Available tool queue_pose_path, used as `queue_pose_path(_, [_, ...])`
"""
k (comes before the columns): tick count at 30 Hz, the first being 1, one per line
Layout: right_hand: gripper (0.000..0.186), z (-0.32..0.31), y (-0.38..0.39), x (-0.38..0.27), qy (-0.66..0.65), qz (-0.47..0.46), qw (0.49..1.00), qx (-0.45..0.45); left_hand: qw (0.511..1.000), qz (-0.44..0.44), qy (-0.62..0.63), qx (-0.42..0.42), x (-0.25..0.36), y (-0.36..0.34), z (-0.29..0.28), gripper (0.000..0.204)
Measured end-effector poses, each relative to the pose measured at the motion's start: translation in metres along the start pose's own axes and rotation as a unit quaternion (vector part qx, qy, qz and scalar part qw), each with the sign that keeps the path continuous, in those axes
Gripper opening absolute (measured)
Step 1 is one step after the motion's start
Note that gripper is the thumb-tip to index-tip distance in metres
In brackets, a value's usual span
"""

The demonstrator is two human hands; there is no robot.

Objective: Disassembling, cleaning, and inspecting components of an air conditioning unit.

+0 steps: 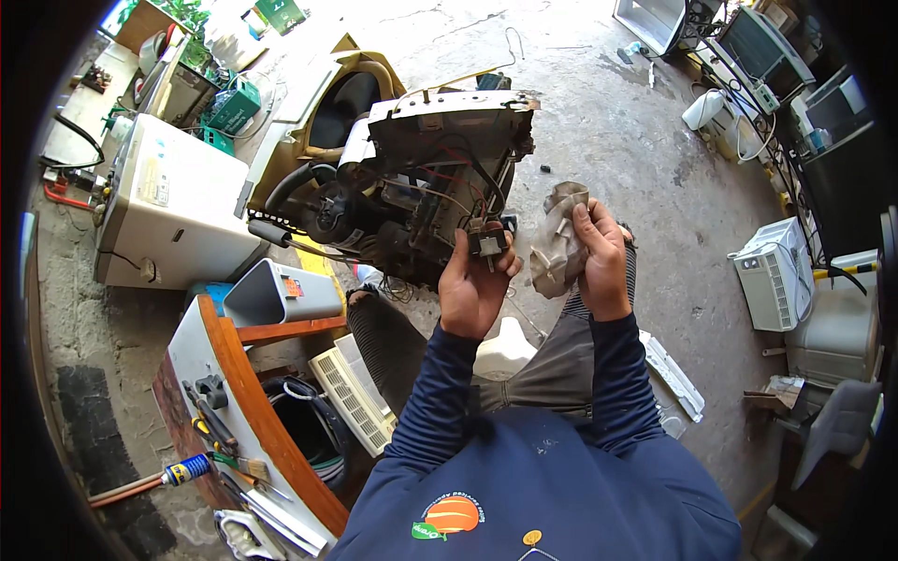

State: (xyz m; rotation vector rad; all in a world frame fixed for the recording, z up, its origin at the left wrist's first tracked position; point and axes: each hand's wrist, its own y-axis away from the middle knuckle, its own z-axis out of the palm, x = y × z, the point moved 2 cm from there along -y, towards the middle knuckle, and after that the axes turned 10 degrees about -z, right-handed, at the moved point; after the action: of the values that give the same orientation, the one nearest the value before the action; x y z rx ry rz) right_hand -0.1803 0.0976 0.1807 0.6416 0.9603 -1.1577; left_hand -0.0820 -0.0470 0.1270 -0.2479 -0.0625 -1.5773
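Observation:
My left hand (470,294) grips a small dark switch-like component (488,243) with a pale metal face and attached wires, just in front of an opened appliance chassis (449,114) with a motor, black hoses and red wires inside. My fingers are closed around the component. To its right, my right hand (605,266) pinches a crumpled, stained greyish-beige rag (555,257), apart from the component. The chassis rests tilted beside a yellowed plastic casing (358,70).
A white boxy appliance (159,196) is at left. A wooden-edged bench (229,341) at lower left carries tools and a spray can. A white air-conditioner unit (767,276) and a dark rack of appliances line the right. Grey concrete floor (664,140) surrounds them.

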Motion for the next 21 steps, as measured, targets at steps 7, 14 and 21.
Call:
queue_pose_path(7, [0.024, 0.042, -0.007, 0.009, 0.295, -0.087, 0.925, -0.223, 0.971, 0.024, -0.092, 0.218, -0.002, 0.004, 0.014, 0.048])
queue_pose_path(14, [0.025, 0.043, -0.017, 0.015, 0.23, -0.037, 0.934, -0.269, 0.967, 0.038, -0.161, 0.193, 0.004, 0.005, 0.009, 0.047])
queue_pose_path(21, [0.023, 0.042, -0.01, 0.023, 0.119, 0.015, 0.97, -0.21, 0.977, 0.037, -0.134, 0.163, 0.0, -0.001, 0.013, 0.046])
